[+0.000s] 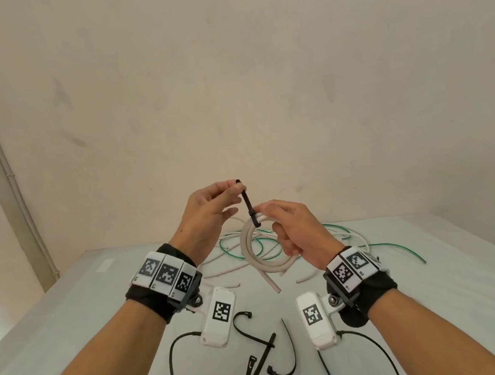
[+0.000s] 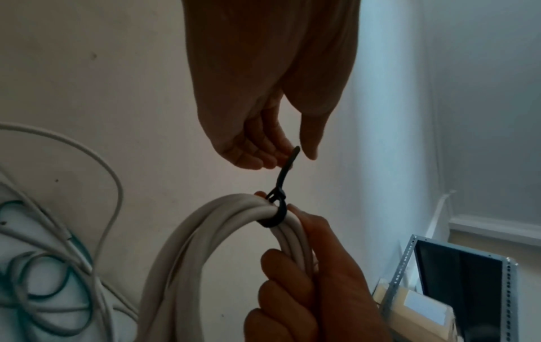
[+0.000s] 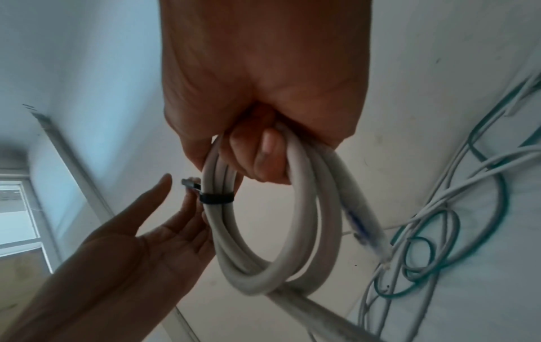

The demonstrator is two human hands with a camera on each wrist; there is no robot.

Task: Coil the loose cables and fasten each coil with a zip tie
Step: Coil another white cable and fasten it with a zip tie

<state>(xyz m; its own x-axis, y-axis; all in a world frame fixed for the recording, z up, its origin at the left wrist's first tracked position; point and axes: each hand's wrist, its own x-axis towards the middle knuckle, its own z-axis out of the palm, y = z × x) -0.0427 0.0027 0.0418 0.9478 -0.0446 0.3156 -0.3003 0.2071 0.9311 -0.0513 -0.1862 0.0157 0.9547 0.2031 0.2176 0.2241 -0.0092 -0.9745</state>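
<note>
— Right hand (image 1: 296, 231)? Wrapped round the white cable coil (image 1: 264, 255), held up above the worktop (image 1: 76, 305), grip closed on the bundled turns close beside the black zip tie (image 1: 251, 210).

— And the left hand (image 1: 207, 215)? Pinching the tie's free tail between thumb and fingertips, tail running up from the head, band already looped round all the turns.

— Best way to finish? Probably a straight pull in line with the head, not sideways. Worth holding the coil firm right next to the band so no turn slips out. Snug enough once the turns stop sliding; harder pulling likely just dents the jacket.

— Risk? Loose cable end (image 1: 271, 282) hanging below the coil, likely to spring the loops if the right grip slackens.

— Rest of the worktop? Pale and smooth. Loose white and green cables (image 1: 333, 236) tangled at the far side, still uncoiled. Spare black zip ties (image 1: 267, 345) lying near the front edge, between the forearms.

— Room? Plain cream wall (image 1: 227, 80) behind, with a white conduit (image 1: 4, 173) running down the left corner. Metal rack with a dark panel (image 2: 459, 289) visible from the left wrist.
</note>
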